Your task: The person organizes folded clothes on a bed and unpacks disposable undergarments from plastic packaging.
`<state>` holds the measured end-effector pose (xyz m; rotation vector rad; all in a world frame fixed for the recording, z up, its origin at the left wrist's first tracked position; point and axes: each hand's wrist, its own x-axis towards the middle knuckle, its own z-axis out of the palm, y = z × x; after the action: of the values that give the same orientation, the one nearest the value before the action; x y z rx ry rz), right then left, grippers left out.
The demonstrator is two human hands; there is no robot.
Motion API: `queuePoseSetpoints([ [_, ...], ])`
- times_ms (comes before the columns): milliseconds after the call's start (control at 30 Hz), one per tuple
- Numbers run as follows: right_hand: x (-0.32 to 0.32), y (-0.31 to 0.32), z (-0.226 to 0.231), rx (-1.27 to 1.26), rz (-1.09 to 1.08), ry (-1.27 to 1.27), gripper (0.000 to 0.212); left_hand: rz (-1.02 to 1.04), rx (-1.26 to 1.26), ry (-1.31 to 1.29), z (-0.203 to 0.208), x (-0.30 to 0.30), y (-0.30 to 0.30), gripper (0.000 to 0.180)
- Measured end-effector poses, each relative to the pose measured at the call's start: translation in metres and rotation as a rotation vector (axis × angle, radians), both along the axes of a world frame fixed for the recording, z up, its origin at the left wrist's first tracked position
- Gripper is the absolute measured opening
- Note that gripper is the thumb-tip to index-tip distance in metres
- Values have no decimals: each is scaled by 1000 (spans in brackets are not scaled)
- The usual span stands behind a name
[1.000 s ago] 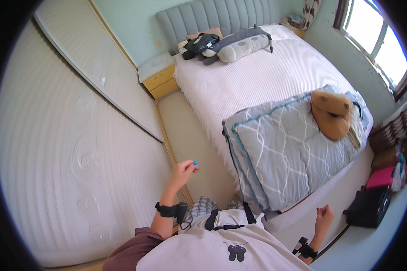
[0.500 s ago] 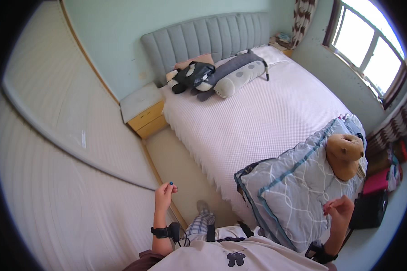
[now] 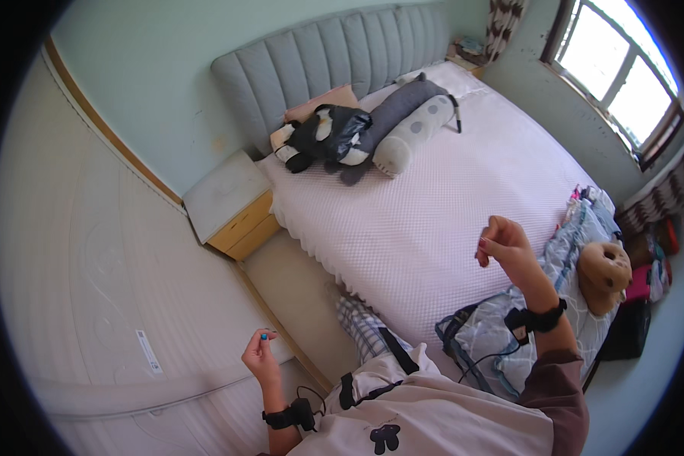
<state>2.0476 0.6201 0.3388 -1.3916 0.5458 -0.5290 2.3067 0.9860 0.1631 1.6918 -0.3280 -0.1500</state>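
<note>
Low on the left, my left hand (image 3: 261, 360) is closed, with a small blue object (image 3: 264, 336) at its pinched fingertips; its exact kind is too small to tell. My right hand (image 3: 507, 247) is raised over the pink-white quilted bedspread (image 3: 403, 220), fingers curled and red nails showing, with nothing visible in them. Below and beside the right forearm lies a grey-blue patterned quilt (image 3: 490, 346), rumpled at the foot of the bed. A brown plush toy (image 3: 604, 273) rests on it, at the bed's right end.
A grey padded headboard (image 3: 319, 61) stands behind several plush cushions, including a long grey one (image 3: 414, 137). A wooden nightstand (image 3: 239, 220) is left of the bed. Pale panels (image 3: 91, 281) line the left side. A black bag (image 3: 623, 330) sits at the right.
My right hand has risen and moved left, from above the quilt to above the bedspread. My left hand sits slightly lower. The view has shifted, and the quilt takes up less of it.
</note>
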Motion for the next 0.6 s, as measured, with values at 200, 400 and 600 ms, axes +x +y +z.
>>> queuePoseSetpoints([
  [200, 223, -126, -116, -141, 36, 135, 26, 170, -38, 22, -11, 114, -22, 27],
  [400, 434, -304, -324, 67, -286, 730, 54, 323, 52, 196, -13, 235, -33, 36],
  [600, 533, -342, -422, 323, -40, 467, 71, 440, 235, 326, 15, 291, -49, 41],
])
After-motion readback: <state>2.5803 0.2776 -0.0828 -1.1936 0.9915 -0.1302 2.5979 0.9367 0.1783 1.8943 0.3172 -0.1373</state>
